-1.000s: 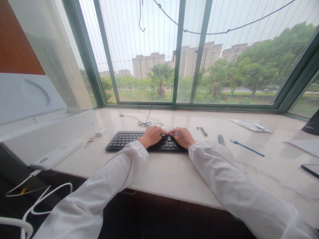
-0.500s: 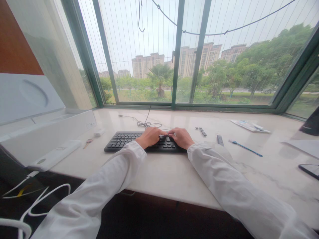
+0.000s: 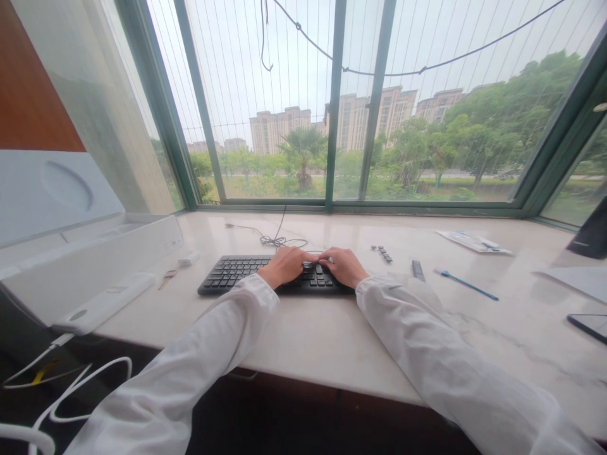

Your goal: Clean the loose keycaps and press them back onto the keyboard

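Observation:
A black keyboard (image 3: 237,273) lies flat on the pale marble-look counter, partly covered by both hands. My left hand (image 3: 288,265) rests over its middle, fingers curled, one digit pointing right toward the other hand. From the right side, my right hand (image 3: 345,265) reaches over the number-pad end with its fingertips pressed together. The fingertips of both hands meet near the keyboard's back edge. Anything between them is hidden or too small to make out. Several loose black keycaps (image 3: 385,255) lie on the counter just right of my right hand.
Right of the keyboard lie a small dark bar (image 3: 418,270), a blue stick-like tool (image 3: 469,285), a clear packet (image 3: 474,242) and a phone (image 3: 590,326). A coiled cable (image 3: 275,240) sits behind the keyboard. Keys (image 3: 167,278) and an open white box (image 3: 156,243) are at left.
The whole view has tilted slightly, so the counter sits a little lower in the picture. Both hands keep nearly the same place and pose on the keyboard.

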The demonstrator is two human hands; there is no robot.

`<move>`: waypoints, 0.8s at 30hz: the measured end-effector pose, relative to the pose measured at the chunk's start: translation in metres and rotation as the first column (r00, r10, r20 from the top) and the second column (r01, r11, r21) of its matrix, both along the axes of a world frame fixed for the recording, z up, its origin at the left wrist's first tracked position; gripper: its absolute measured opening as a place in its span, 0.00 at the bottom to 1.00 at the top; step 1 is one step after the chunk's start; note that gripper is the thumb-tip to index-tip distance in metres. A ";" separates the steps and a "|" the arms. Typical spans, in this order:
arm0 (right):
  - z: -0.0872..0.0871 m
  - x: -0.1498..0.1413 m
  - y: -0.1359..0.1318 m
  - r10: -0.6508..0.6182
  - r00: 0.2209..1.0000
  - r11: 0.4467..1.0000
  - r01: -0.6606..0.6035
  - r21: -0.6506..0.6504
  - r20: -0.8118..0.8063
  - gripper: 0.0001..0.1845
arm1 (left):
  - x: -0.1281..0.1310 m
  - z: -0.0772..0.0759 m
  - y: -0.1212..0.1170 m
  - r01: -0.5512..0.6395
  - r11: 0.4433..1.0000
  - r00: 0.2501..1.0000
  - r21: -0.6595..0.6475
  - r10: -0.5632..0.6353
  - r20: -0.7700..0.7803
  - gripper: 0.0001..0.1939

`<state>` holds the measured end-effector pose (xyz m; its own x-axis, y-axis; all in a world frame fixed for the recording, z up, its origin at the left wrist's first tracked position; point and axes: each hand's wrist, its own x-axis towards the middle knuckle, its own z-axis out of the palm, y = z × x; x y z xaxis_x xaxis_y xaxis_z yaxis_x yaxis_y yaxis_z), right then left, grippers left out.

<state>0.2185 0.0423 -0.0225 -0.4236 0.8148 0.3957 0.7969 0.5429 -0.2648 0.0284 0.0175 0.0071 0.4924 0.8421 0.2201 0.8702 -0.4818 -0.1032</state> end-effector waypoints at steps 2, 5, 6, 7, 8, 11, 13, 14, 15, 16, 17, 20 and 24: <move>-0.001 0.000 0.001 0.003 1.000 1.000 -0.003 0.007 -0.004 0.11 | 0.001 0.002 -0.002 -0.021 1.000 1.000 -0.011 0.021 0.004 0.26; -0.001 0.000 0.002 -0.015 1.000 1.000 0.015 0.012 -0.010 0.11 | 0.002 0.005 -0.004 -0.046 0.999 0.999 -0.011 0.046 0.014 0.27; -0.001 0.000 0.002 -0.020 1.000 1.000 0.020 0.012 -0.011 0.11 | 0.001 0.005 -0.004 -0.048 0.999 0.999 -0.008 0.049 0.017 0.27; -0.001 0.000 0.002 -0.022 1.000 1.000 0.022 0.010 -0.011 0.11 | 0.001 0.005 -0.003 -0.048 0.999 0.999 -0.006 0.048 0.020 0.27; -0.001 0.000 0.002 -0.024 1.000 1.000 0.024 0.009 -0.009 0.11 | 0.000 0.004 -0.003 -0.044 0.999 0.999 -0.004 0.044 0.020 0.27; 0.000 -0.001 0.001 -0.033 0.999 0.999 0.033 0.005 0.003 0.10 | -0.002 0.001 0.001 -0.024 1.000 1.000 0.003 0.024 0.016 0.28; 0.000 -0.001 0.001 -0.035 0.999 0.999 0.035 0.008 0.003 0.10 | -0.003 -0.001 0.002 -0.010 1.000 1.000 0.004 0.010 0.013 0.28; 0.000 -0.001 0.002 -0.033 0.999 0.999 0.033 0.011 -0.004 0.10 | -0.003 -0.002 0.003 -0.006 1.000 1.000 0.004 0.006 0.012 0.28; -0.001 0.000 0.002 -0.029 0.999 1.000 0.029 0.012 -0.016 0.10 | -0.002 -0.002 0.003 -0.003 1.000 1.000 0.005 0.003 0.012 0.28; -0.002 0.000 0.003 -0.023 0.999 1.000 0.024 0.009 -0.035 0.10 | -0.002 -0.002 0.002 -0.001 1.000 1.000 0.006 0.001 0.012 0.29; -0.003 0.001 0.005 -0.020 0.998 1.000 0.020 0.000 -0.058 0.09 | -0.002 -0.002 0.002 0.000 1.000 1.000 0.007 0.000 0.014 0.29; -0.006 0.003 0.010 -0.025 0.991 0.998 0.018 -0.055 -0.131 0.09 | -0.001 0.000 -0.001 -0.011 1.000 0.999 -0.003 0.011 0.036 0.28; -0.007 0.004 0.017 -0.045 0.980 0.988 0.015 -0.153 -0.196 0.09 | 0.000 0.001 -0.002 -0.019 1.000 0.996 -0.022 0.021 0.085 0.26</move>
<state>0.2229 0.0590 -0.0299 -0.3233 0.8823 0.3421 0.7355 0.4618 -0.4958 0.0282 0.0157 0.0076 0.4556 0.8567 0.2419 0.8849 -0.4654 -0.0184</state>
